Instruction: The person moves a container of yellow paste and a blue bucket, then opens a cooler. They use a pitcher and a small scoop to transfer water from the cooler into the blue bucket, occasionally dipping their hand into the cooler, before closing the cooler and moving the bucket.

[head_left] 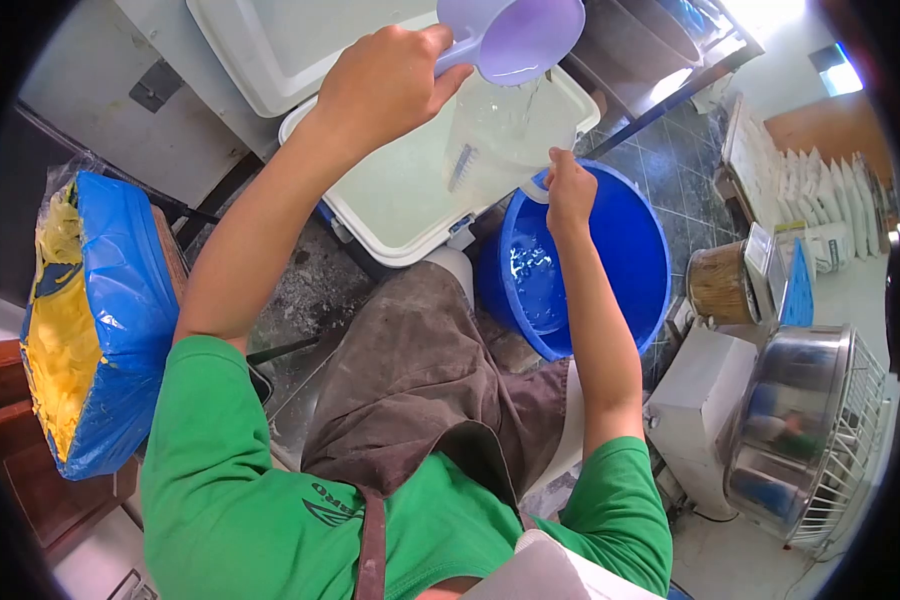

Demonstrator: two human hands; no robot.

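Note:
My left hand (385,85) is closed round the handle of a light purple scoop (530,40), which is tilted at the top of the view. Clear liquid runs from its lip into a clear measuring jug (500,135) below it. The jug has markings on its side, and my right hand (570,190) grips its handle. Behind the jug lies a white-rimmed tub (385,215) with pale contents. A round blue bucket (620,240) with some liquid at its bottom stands beneath my right forearm.
At the left is a blue plastic bag (130,310) with yellow material inside. A steel mixer bowl (785,430) with a wire guard stands at the right. Several white packets (830,195) and a wooden-looking round container (720,283) are beyond the bucket.

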